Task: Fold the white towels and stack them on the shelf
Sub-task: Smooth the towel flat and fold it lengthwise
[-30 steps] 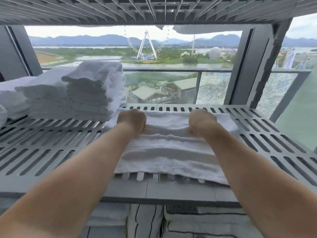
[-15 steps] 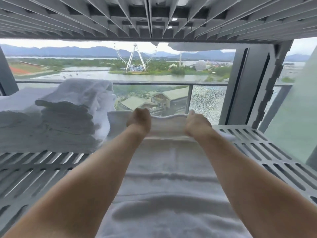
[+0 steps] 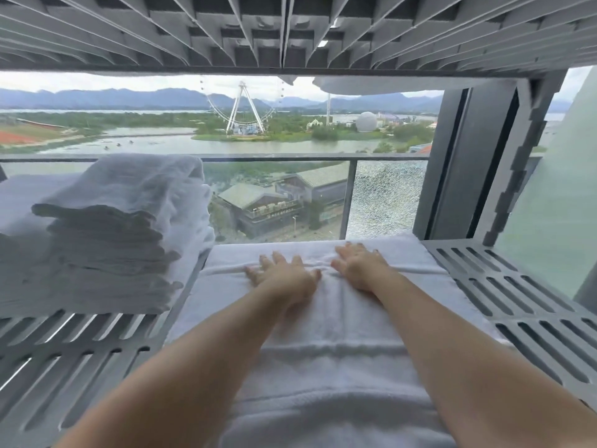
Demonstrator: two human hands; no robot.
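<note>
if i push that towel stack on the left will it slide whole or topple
Likely it shears: the towel stack is tall, with ragged layer edges and a slumped top. The slotted shelf probably drags on its bottom layer. Lifted one-sided, it would likely sag.

Diffuse overcast daylight through the rear window (image 3: 274, 195) backlights everything; stacked towels (image 3: 106, 250) shaded on near face, upper shelf (image 3: 290, 33) ribs bowed by wide-angle distortion, foreground soft.

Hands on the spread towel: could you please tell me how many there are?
2. The left hand lies flat on the spread towel near its far edge; the right hand lies flat beside it, to its right. No other seems hidden.
</note>
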